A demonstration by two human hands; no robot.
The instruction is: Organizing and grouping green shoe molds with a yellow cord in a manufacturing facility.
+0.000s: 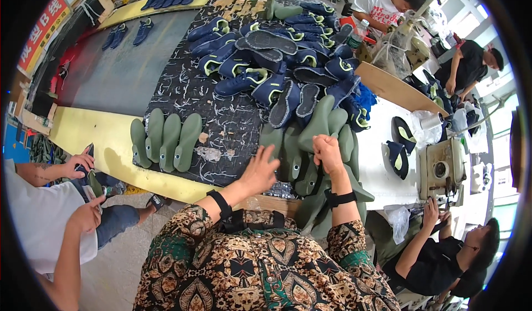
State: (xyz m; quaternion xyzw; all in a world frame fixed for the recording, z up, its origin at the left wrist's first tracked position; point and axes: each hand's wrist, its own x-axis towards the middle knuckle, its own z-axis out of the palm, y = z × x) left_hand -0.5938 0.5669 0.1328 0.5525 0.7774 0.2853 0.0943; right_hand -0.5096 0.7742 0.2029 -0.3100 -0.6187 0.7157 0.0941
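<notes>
Four green shoe lasts (173, 139) lie side by side at the left of the dark, scuffed tabletop (183, 81). A heap of more green lasts (350, 145) fills the table's near edge in front of me. My left hand (259, 170) is over the left side of this heap, fingers apart and slightly blurred, beside a last (270, 138). Close to it, my right hand (329, 152) is closed at the lower end of a raised green last (318, 120); the fingers partly hide the grip. Beyond the lasts is a large pile of navy shoe uppers (249, 81) with lime linings.
Yellow boards (91, 136) border a grey belt (124, 67) on the left, with navy shoes on it. At right, a white tabletop (382, 172) holds dark shoe pieces (400, 145) and a sewing machine (442, 170). Co-workers sit or stand on both sides, one close at left.
</notes>
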